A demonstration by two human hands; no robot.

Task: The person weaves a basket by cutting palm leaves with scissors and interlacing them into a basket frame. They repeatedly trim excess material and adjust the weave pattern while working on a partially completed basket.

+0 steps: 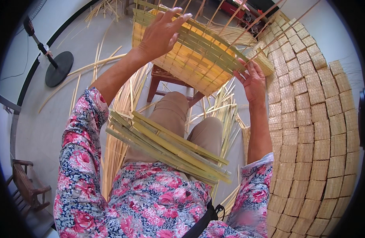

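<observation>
A partly woven bamboo basket [190, 67] stands in front of me, with yellow-green walls and thin upright stakes [265, 16] rising from its rim. My left hand [160, 33] lies over the basket's near wall at the upper left, its fingers stretched out across the top edge. At the right corner, my right hand [252, 79] has thumb and fingers closed around the end of a green bamboo strip [226, 59] that runs along the top of the weave. Several loose flat bamboo strips [170, 146] lie across my lap.
Beneath the basket is a reddish-brown wooden stool [154, 81]. Cut strips [125, 95] litter the floor around my legs. Stacked woven baskets [309, 139] line the right side. A round black stand base [59, 69] is at left, a small wooden chair [28, 186] lower left.
</observation>
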